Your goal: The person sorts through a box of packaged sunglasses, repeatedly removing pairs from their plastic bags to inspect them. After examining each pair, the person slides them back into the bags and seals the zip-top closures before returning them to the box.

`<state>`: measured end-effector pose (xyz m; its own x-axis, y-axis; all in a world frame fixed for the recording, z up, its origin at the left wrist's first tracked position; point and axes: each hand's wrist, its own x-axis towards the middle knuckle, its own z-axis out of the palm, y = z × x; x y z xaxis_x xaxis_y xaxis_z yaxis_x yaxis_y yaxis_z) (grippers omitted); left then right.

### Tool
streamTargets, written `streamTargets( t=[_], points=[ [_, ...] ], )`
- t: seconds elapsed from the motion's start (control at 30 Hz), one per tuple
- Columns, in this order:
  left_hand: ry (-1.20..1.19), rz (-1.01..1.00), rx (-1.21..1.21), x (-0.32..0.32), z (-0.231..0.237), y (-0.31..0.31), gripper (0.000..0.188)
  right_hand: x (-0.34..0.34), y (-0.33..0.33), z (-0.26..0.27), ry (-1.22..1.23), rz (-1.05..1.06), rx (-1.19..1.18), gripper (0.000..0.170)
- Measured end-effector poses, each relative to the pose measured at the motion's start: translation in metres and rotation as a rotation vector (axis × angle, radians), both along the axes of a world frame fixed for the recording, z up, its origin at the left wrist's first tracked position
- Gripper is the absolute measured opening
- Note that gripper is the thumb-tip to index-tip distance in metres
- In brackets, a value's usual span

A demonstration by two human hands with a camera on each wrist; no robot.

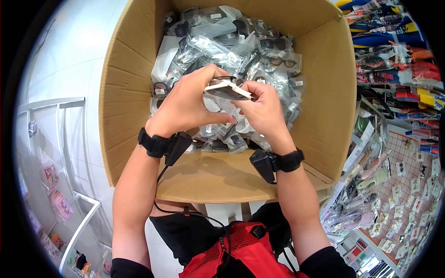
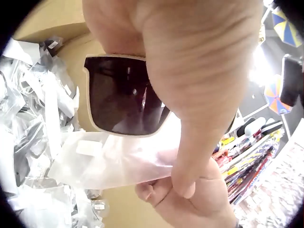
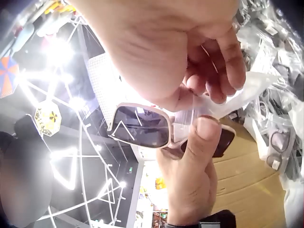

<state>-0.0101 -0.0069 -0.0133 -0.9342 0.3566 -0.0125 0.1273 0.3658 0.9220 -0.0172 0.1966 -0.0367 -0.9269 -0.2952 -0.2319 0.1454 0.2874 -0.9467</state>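
Note:
A pair of sunglasses (image 1: 228,91) with a cream-white frame and dark lenses is held over a large box. My left hand (image 1: 187,99) grips it, and in the right wrist view the left thumb (image 3: 202,142) lies across the front near the bridge. Close against the sunglasses, my right hand (image 1: 265,109) has curled fingers that pinch a clear plastic bag (image 2: 114,161). The bag hangs beside the lower rim of a lens in the left wrist view and bears a small white label. Part of the sunglasses is hidden behind the left hand.
The cardboard box (image 1: 320,88) surrounds the work on every side. Inside lie many bagged glasses (image 1: 282,61) in a loose heap. Racks of packaged goods (image 1: 394,60) stand to the right, and a white metal rack (image 1: 81,222) is at the left.

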Motion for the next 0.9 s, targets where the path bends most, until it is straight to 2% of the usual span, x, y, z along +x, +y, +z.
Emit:
streamTargets(
  t=[0.07, 0.13, 0.27, 0.33, 0.37, 0.43, 0.47, 0.53, 0.57, 0.63, 0.77, 0.83, 0.87, 0.9],
  points=[
    [0.062, -0.01, 0.009, 0.0, -0.002, 0.002, 0.06, 0.001, -0.002, 0.001, 0.022, 0.001, 0.039, 0.019],
    [0.126, -0.021, 0.018, 0.001, -0.001, 0.004, 0.057, 0.002, -0.006, 0.008, -0.08, -0.064, -0.138, 0.019],
    [0.145, 0.021, 0.122, 0.002, -0.004, 0.006, 0.057, 0.0, -0.004, 0.017, -0.24, -0.071, -0.311, 0.018],
    [0.14, 0.022, 0.179, 0.001, -0.005, 0.004, 0.058, -0.001, -0.003, 0.011, -0.216, -0.05, -0.241, 0.018],
    [0.139, 0.04, 0.101, 0.0, -0.004, 0.003, 0.058, -0.001, -0.001, 0.007, -0.216, -0.05, -0.241, 0.018],
    [0.138, 0.058, 0.022, 0.0, -0.005, 0.004, 0.058, -0.002, 0.0, 0.002, 0.002, -0.018, 0.033, 0.016],
    [0.151, 0.048, 0.06, 0.0, -0.006, 0.005, 0.058, 0.0, 0.0, 0.003, 0.002, -0.018, 0.033, 0.016],
    [0.164, 0.039, 0.098, 0.0, -0.007, 0.006, 0.058, 0.001, -0.004, 0.016, -0.224, 0.005, -0.269, 0.017],
    [0.149, 0.003, 0.149, 0.0, -0.006, 0.006, 0.058, 0.001, -0.002, 0.016, -0.224, 0.005, -0.269, 0.017],
    [0.134, -0.034, 0.201, 0.0, -0.006, 0.005, 0.058, -0.001, 0.002, 0.017, -0.434, 0.05, -0.4, 0.016],
    [0.122, -0.016, 0.125, -0.001, -0.002, 0.001, 0.063, -0.003, 0.003, 0.02, -0.448, 0.054, -0.382, 0.015],
    [0.144, 0.028, 0.117, 0.0, -0.006, 0.003, 0.062, -0.004, 0.004, 0.011, -0.232, 0.077, -0.065, 0.012],
    [0.143, 0.029, 0.116, 0.0, -0.006, 0.002, 0.062, -0.003, 0.003, 0.009, -0.234, 0.078, -0.065, 0.012],
    [0.057, -0.001, 0.031, 0.0, -0.006, 0.001, 0.062, -0.003, 0.001, 0.01, -0.013, -0.027, 0.022, 0.011]
  ],
)
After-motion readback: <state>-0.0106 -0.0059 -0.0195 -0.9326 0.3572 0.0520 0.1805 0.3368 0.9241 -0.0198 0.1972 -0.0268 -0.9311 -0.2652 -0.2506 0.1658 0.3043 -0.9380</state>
